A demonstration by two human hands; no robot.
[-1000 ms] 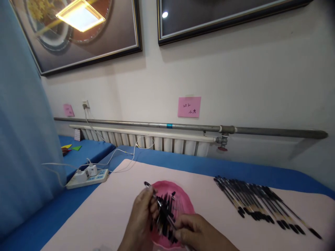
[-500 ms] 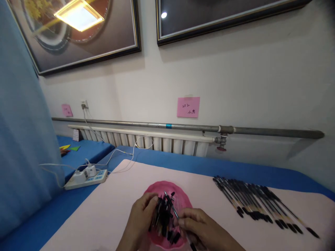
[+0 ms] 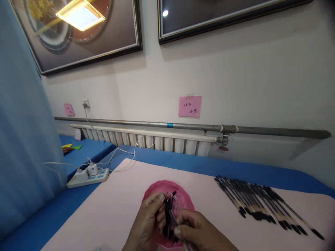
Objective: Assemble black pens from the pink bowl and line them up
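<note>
My right hand (image 3: pixel 195 226) is closed round a clear-barrelled pen (image 3: pixel 173 219), whose upper end slants away towards my left hand. My left hand (image 3: pixel 150 216) is closed, its thumb and fingertips pinching a small black pen cap (image 3: pixel 166 203) at the tip of that pen. Both hands are over a pink plastic bowl (image 3: pixel 187 198) with a scalloped rim. Black caps and clear pen parts lie in the bowl, partly hidden by my fingers.
A fanned row of capped pens (image 3: pixel 251 198) lies on the pale pink sheet (image 3: pixel 110 205) at right. At left, a power strip (image 3: pixel 89 178) with plugged-in adapters and white cables sits on the blue cover (image 3: pixel 52 209). Behind are a radiator (image 3: pixel 167 143) and pipe (image 3: pixel 277 131).
My left hand has come up from the parts in the bowl to the pen's tip, now pinching a black cap there. The pen in my right hand has met it.
</note>
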